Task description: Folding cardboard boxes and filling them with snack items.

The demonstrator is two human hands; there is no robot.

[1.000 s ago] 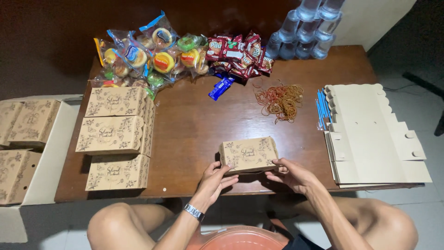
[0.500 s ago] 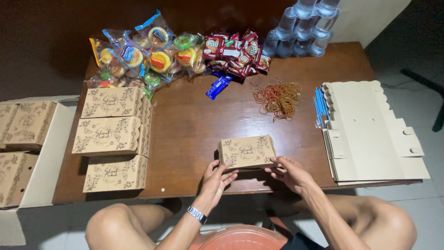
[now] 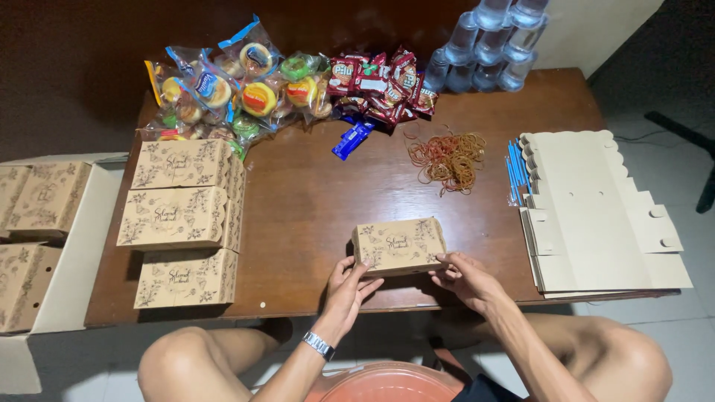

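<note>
Printed kraft snack box (image 3: 398, 246), sitting closed at the wooden table's (image 3: 313, 223) near edge.
Left hand (image 3: 348, 286) and right hand (image 3: 463, 279) are gripping its front corners, fingers curling against the cardboard; rubber bands (image 3: 447, 156) lying behind.

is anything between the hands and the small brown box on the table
Nothing visible. The left hand and right hand both already touch the brown box at its near edge, on the wooden table.

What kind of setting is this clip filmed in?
Probably a home packing spot: a wooden table holds wrapped snacks, water cups and flat box blanks, while both hands fold a printed cardboard box.
</note>
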